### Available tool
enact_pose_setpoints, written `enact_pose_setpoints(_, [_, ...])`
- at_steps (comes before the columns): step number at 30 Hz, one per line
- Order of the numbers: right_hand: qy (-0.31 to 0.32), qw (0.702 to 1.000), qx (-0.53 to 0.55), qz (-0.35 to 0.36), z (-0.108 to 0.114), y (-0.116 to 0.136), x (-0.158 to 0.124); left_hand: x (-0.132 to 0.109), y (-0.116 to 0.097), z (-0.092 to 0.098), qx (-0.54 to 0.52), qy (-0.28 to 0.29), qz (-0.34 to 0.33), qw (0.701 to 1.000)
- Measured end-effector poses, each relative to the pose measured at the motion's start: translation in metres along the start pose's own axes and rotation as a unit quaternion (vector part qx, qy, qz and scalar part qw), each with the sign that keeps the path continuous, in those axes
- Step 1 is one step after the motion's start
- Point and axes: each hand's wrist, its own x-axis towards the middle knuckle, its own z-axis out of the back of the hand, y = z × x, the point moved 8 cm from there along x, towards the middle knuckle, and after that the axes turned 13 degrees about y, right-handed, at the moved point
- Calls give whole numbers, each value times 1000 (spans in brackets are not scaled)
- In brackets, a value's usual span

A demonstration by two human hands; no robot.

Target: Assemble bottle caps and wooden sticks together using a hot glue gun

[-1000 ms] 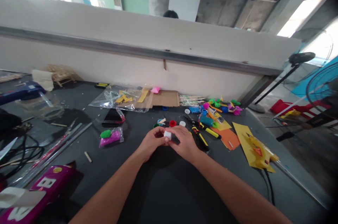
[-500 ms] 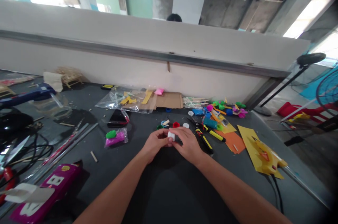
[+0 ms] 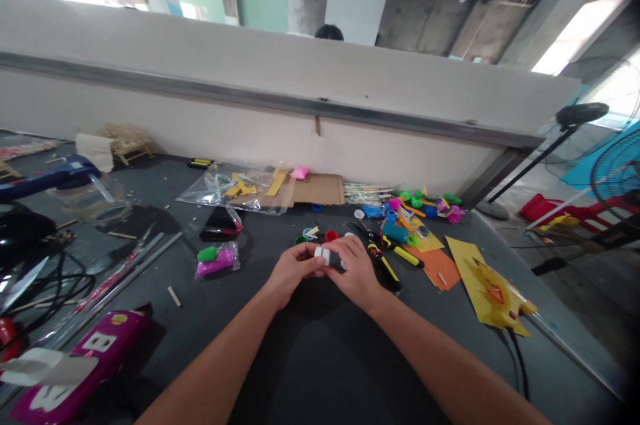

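Both my hands' fingers (image 3: pixel 300 258) clamp a white-and-dark piece (image 3: pixel 327 256) — more dark showing now — over the grey worktable (image 3: pixel 240 351) by a pale wall (image 3: pixel 250 95)

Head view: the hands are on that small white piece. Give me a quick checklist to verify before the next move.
1. Hold on the piece: ok. The left hand and right hand both hold the small white-and-dark cylindrical piece.
2. Piece's ends: cannot tell; fingers cover them.
3. Red cap: ok; it lies beyond the hands, apart from them.
4. Black-and-yellow tool: cannot tell; it lies close beside the right hand, and contact is unclear.
5. Bag of magenta modelling clay: ok; it lies apart, to the left of the left hand.
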Motion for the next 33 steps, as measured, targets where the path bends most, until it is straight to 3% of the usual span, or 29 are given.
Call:
enact_pose_setpoints(7, [-49,997,42,-49,11,-6,-3,1,3,1,-80,15,14,997])
enact_pose_setpoints(14, [9,999,27,-26,4,0,0,0,1,-6,8,39,11,999])
enact_pose_setpoints(33, [-12,1000,-16,2,3,3,-1,1,5,-1,10,21,9,1000])
